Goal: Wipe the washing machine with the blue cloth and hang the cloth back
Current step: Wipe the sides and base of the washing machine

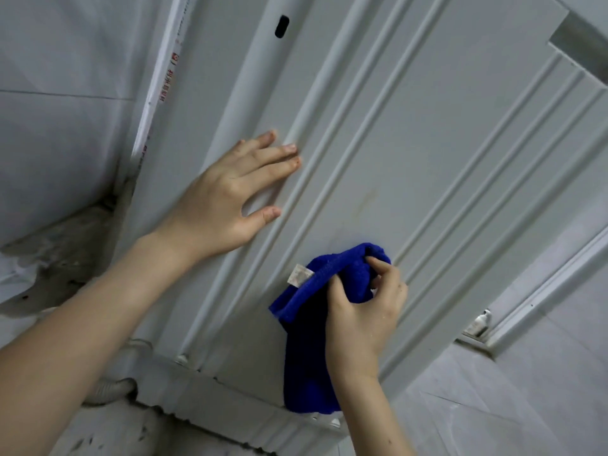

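Note:
The white ribbed side panel of the washing machine (411,143) fills most of the view, seen at a steep tilt. My left hand (230,199) lies flat on the panel with straight, spread fingers. My right hand (362,307) grips a bunched blue cloth (306,350) and holds its upper part against the panel low down. A small white tag sticks out of the cloth's left fold. The rest of the cloth hangs down over the machine's lower edge.
A grey tiled wall (59,110) stands left of the machine, with a grimy corner and a corrugated hose (112,390) near the base. Pale floor tiles (493,406) spread to the right. A small white bottle (480,322) sits by a white frame.

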{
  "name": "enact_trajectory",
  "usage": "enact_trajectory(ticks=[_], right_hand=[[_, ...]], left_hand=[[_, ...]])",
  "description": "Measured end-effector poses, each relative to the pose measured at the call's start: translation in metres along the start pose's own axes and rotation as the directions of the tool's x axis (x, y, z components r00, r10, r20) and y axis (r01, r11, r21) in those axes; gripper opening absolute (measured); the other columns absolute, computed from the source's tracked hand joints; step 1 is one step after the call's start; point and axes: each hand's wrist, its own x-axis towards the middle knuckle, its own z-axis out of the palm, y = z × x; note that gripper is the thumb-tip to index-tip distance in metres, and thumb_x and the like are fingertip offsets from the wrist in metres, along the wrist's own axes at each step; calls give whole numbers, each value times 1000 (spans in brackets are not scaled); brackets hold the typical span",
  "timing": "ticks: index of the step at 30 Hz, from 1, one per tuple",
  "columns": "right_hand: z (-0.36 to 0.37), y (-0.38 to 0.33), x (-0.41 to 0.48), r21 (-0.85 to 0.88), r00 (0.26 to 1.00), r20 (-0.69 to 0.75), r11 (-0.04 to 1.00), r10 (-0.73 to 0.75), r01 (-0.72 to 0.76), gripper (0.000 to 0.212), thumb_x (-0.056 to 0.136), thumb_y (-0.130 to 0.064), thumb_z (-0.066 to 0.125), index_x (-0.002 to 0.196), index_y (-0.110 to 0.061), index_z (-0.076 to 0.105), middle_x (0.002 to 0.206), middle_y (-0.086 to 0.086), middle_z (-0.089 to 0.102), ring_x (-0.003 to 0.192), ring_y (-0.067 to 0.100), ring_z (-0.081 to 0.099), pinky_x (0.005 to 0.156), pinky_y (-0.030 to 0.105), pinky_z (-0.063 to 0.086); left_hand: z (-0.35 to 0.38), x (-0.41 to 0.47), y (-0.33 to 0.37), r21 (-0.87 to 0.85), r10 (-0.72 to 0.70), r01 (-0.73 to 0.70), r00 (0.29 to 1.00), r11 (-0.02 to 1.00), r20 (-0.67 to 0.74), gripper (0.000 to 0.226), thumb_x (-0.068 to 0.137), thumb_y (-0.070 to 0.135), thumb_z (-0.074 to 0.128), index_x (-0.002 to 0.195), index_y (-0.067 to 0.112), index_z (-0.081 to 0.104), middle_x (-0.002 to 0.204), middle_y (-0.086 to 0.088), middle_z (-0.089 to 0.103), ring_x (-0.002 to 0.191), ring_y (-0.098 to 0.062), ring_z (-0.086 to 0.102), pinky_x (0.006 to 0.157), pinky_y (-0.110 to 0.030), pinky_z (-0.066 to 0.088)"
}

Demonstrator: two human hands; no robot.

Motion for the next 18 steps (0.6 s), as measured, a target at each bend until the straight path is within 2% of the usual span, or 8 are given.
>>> enact_trajectory(ticks=[2, 4, 7, 9, 12, 13, 15, 18], right_hand=[[-8, -1, -11, 24, 992, 101, 997, 70, -73, 46, 81, -30, 72, 119, -45, 51, 120, -11, 42, 101, -4, 54, 81, 8, 45], [-11, -1, -19, 37, 980, 154, 991, 122, -129, 57, 75, -48, 68, 127, -51, 46, 125, -14, 37, 105, 9, 55, 85, 17, 50], [-3, -8, -15, 61, 986, 121, 991, 112, -120, 65, 66, -61, 72, 123, -51, 45, 123, -19, 34, 105, -9, 50, 76, 1, 42], [3, -10, -11, 47, 994, 64, 995, 89, -92, 57, 73, -48, 77, 119, -45, 44, 121, -14, 36, 104, -13, 48, 76, 2, 42], [4, -8, -10, -6, 999, -38, 1000, 23, -23, 54, 80, -25, 78, 113, -43, 38, 116, -5, 39, 106, -5, 43, 84, 18, 46], [4, -7, -9, -15, 999, -45, 1000, -10, 9, 55, 80, -21, 78, 115, -42, 40, 116, -4, 40, 106, -5, 43, 84, 16, 45], [5, -4, -9, -32, 997, -48, 998, -60, 58, 55, 79, -17, 79, 122, -37, 51, 115, -6, 43, 106, -8, 46, 85, 6, 40], [8, -9, -3, -27, 995, -80, 998, -52, 50, 44, 76, -16, 83, 115, -26, 65, 113, -5, 47, 104, 0, 52, 90, 12, 42]], left_hand=[[-5, 0, 1, 15, 3, -3, 999, 1000, 36, 68, 81, 13, 78, 143, 11, 50, 151, -4, 44, 146, -28, 32, 118, -49, 30], [-8, 1, 4, 27, -2, 1, 999, 1000, 52, 71, 79, 10, 80, 143, 10, 49, 152, -5, 44, 145, -29, 32, 117, -49, 31], [-9, 0, 6, 38, -12, 9, 998, 999, 67, 72, 79, 10, 79, 144, 10, 49, 152, -5, 43, 146, -29, 31, 117, -51, 31], [-9, 0, 7, 43, -18, 15, 997, 999, 73, 72, 79, 10, 78, 145, 11, 48, 153, -4, 42, 147, -29, 30, 115, -53, 32], [-8, 0, 7, 38, -16, 13, 998, 999, 65, 72, 79, 10, 78, 145, 11, 48, 153, -4, 42, 146, -28, 30, 114, -55, 33], [-7, -1, 7, 37, -16, 14, 998, 999, 57, 72, 79, 9, 78, 145, 11, 48, 153, -4, 43, 147, -28, 30, 114, -55, 33], [-4, 0, 6, 34, -17, 16, 999, 999, 43, 73, 79, 9, 78, 145, 12, 48, 153, -3, 43, 147, -28, 30, 114, -55, 33], [-3, -1, 5, 47, -5, 4, 1000, 999, 13, 67, 81, 11, 73, 144, 11, 49, 152, -5, 44, 146, -29, 32, 113, -56, 35]])
